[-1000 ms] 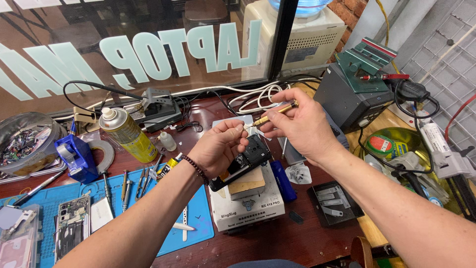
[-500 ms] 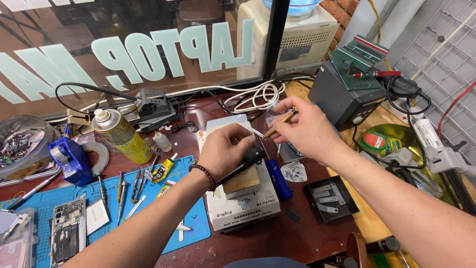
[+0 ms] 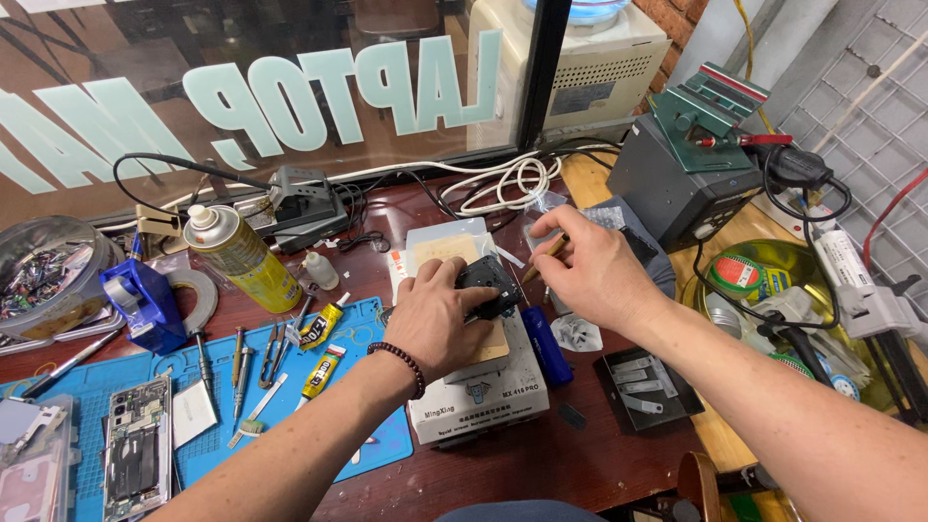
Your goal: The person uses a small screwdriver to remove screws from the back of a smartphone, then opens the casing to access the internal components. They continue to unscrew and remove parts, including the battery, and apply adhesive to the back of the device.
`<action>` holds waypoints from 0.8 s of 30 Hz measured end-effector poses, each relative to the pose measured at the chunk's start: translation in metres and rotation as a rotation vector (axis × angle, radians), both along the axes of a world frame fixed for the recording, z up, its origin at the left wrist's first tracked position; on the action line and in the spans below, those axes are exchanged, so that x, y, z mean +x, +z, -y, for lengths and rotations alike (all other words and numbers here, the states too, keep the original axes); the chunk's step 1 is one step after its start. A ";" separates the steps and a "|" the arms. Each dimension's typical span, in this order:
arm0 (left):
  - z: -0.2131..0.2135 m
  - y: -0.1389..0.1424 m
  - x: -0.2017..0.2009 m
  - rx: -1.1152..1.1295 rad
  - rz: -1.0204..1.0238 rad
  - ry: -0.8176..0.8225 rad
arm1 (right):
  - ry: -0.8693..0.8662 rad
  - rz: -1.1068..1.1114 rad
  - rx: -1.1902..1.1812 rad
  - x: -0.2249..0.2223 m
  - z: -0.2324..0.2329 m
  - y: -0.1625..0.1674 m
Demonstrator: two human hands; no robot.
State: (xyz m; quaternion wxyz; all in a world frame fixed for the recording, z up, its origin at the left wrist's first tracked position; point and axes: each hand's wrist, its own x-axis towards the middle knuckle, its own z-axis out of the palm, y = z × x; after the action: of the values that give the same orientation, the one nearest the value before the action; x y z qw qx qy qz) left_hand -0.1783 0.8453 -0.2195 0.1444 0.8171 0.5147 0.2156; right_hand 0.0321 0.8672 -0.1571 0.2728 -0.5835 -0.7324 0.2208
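Note:
My left hand, with a dark bead bracelet on the wrist, presses down on a small black device that lies on a tan pad atop a white box-shaped machine. My right hand is just right of the device and holds a thin wooden-handled tool whose tip points at the device's right edge. Both hands are close together over the machine's top.
A yellow spray can, glue tubes, and tweezers lie on a blue mat with an opened phone at left. A blue tape dispenser, coiled white cables, a grey station and a black parts tray surround the machine.
Both hands have lowered the black device onto the white machine's pad; the left hand now presses it flat and the right hand's tool has come down beside it.

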 end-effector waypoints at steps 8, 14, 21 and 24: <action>0.000 -0.002 -0.001 -0.008 0.009 -0.003 | 0.014 0.038 0.034 -0.001 -0.003 -0.002; 0.001 -0.001 -0.002 -0.006 0.023 0.002 | 0.154 0.083 0.125 -0.004 -0.002 0.001; 0.004 -0.004 -0.003 0.032 0.060 0.013 | 0.211 0.235 0.134 -0.014 0.001 0.010; 0.004 -0.005 -0.003 0.046 0.064 0.009 | 0.210 0.319 0.146 -0.017 -0.001 0.013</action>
State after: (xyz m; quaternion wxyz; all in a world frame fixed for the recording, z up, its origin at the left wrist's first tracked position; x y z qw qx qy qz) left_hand -0.1814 0.8417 -0.2247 0.1409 0.8106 0.5086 0.2539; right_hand 0.0148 0.8682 -0.1439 0.1702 -0.5100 -0.8373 0.0990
